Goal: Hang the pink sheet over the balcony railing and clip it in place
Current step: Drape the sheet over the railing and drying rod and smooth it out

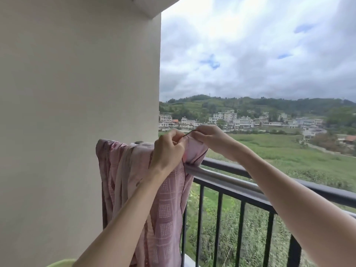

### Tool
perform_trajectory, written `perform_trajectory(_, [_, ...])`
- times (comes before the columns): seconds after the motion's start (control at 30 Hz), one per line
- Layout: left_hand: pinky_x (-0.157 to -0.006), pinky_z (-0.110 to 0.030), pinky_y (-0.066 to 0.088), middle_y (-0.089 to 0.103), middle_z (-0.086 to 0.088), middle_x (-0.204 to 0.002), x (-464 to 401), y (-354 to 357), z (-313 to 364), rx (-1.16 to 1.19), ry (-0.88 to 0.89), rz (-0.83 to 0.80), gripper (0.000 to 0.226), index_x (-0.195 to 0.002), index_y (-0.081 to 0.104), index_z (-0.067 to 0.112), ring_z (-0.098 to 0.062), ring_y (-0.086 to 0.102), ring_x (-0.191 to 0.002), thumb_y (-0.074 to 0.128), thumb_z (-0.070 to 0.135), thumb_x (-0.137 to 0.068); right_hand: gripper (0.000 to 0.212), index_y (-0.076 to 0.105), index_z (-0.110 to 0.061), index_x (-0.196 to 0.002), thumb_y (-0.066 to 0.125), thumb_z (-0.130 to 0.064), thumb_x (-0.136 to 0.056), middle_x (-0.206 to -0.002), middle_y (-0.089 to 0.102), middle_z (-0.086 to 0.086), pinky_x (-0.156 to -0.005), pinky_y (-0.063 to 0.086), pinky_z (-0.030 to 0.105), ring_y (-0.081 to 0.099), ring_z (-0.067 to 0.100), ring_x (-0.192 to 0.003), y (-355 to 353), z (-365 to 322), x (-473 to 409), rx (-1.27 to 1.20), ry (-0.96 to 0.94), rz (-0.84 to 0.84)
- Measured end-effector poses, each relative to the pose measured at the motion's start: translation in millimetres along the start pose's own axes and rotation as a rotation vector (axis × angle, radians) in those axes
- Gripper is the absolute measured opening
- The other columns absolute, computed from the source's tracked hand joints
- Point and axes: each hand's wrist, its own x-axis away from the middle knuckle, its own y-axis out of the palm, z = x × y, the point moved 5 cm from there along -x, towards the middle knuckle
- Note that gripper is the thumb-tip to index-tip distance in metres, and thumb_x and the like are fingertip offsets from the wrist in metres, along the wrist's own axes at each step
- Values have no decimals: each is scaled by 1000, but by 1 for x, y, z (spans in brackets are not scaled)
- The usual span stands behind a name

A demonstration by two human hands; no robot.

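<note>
The pink sheet [134, 182], patterned with white dotted squares and edged in dark trim, hangs bunched over the left end of the dark metal balcony railing [240, 176], against the wall. My left hand [169, 149] pinches the sheet's upper edge just above the rail. My right hand [210, 137] pinches the same dark-trimmed edge a little to the right and higher, lifting a fold of cloth off the rail. No clip is visible.
A cream wall [77, 93] fills the left half of the view. The railing runs down to the right with vertical black bars [217, 224] below it. A green object [61, 264] shows at the bottom left. Fields and buildings lie beyond.
</note>
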Motion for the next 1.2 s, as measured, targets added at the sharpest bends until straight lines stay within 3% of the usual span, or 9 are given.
perform_trajectory(0.2, [-51, -2, 39, 59, 10, -71, 30, 21, 0, 160, 30, -69, 8, -84, 62, 18, 7, 55, -60, 56, 17, -89, 17, 62, -10, -88, 51, -23, -85, -80, 58, 2, -62, 36, 30, 49, 15, -73, -9, 15, 38, 42, -93, 61])
perform_trajectory(0.33, [-52, -5, 39, 57, 9, -67, 47, 27, -13, 226, 15, -91, 12, -76, 60, 22, 5, 52, -57, 60, 20, -87, 24, 61, -9, -97, 60, -30, -85, -90, 53, 0, -71, 38, 27, 46, 15, -84, 9, 36, 46, 475, -189, 9])
perform_trajectory(0.4, [-51, -8, 37, 57, 6, -67, 56, 25, -14, 236, -4, -104, 10, -79, 61, 18, -1, 50, -57, 60, 24, -88, 33, 65, -7, -97, 64, -36, -83, -91, 56, 4, -76, 41, 27, 45, 14, -83, 5, 42, 51, 501, -184, 64])
perform_trajectory(0.57, [-54, -7, 39, 55, 11, -62, 74, 22, 19, 261, 80, -149, 15, -74, 57, 21, -2, 50, -56, 56, 22, -89, 18, 68, 2, -94, 53, -5, -86, -94, 61, 16, -79, 45, 35, 55, 28, -86, -22, 43, 57, 420, -90, 301])
perform_trajectory(0.77, [-55, -5, 38, 56, 6, -76, 81, 21, 29, 133, -23, -121, 10, -89, 57, 19, -2, 51, -66, 51, 26, -92, 24, 70, 1, -88, 46, 3, -85, -86, 71, 18, -66, 55, 39, 62, 26, -68, -53, 44, 72, 174, 55, 377])
perform_trajectory(0.93, [-61, -14, 43, 61, 9, -83, 99, 42, 43, 49, -83, -89, 19, -91, 59, 26, -6, 55, -74, 59, 43, -83, 21, 68, -14, -80, 52, -2, -88, -83, 68, 4, -69, 57, 26, 65, 13, -71, -80, 53, 94, -525, 181, 303])
perform_trajectory(1.03, [-65, -17, 46, 68, 12, -84, 110, 56, 58, 101, -45, -22, 27, -91, 65, 32, -8, 61, -77, 65, 52, -74, 13, 65, -7, -91, 53, -7, -89, -81, 65, 3, -63, 49, 20, 60, 14, -71, -98, 47, 104, -365, 66, 239])
perform_trajectory(1.1, [-68, -24, 46, 71, 1, -87, 122, 66, 71, 144, -50, 64, 41, -94, 69, 21, -17, 62, -77, 67, 55, -71, 11, 62, -9, -90, 51, -12, -91, -77, 61, -3, -58, 46, 12, 56, 8, -67, -113, 43, 118, -144, -64, 204])
perform_trajectory(1.2, [-73, -39, 47, 72, -8, -86, 133, 74, 85, 66, -74, 93, 41, -92, 72, 15, -27, 63, -77, 64, 50, -72, 18, 61, -9, -82, 48, -16, -92, -73, 61, -1, -55, 47, 23, 55, 11, -62, -124, 39, 139, 71, -141, 186])
